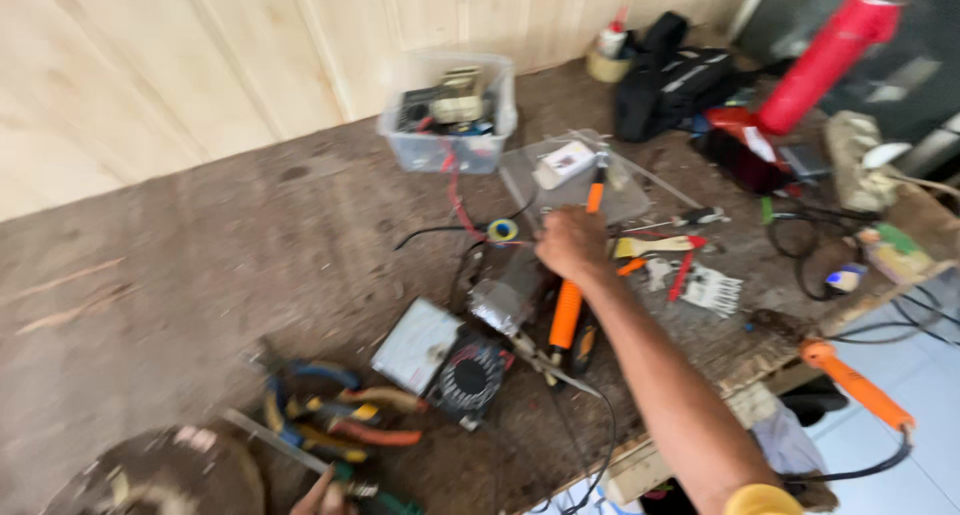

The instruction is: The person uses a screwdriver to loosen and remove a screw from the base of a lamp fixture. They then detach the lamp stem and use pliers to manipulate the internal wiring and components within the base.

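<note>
My right hand (572, 243) is out over the workbench (250, 245), fingers curled shut around an orange-shafted screwdriver (594, 197), whose tip end points away from me onto a clear plastic lid (560, 190). Landmark taken: the clear plastic tub (450, 115) of parts standing at the wall side of the bench. The lid lies just to the right of the tub and nearer me; a small white block (565, 163) rests on it. My right hand sits on the near edge of that lid. Below the hand, nearer me than the tub, lies a second orange handle (566, 315), beside a grey metal unit (505, 300) and an analogue meter (418, 345). A roll of tape (503, 230) lies between tub and hand. Far to the right of the tub stands a red cylinder (825, 60), with a black bag (670, 85) between them. My left hand (322, 495) shows only at the bottom edge, near a heap of pliers (330, 415); whether its fingers are closed I cannot tell
</note>
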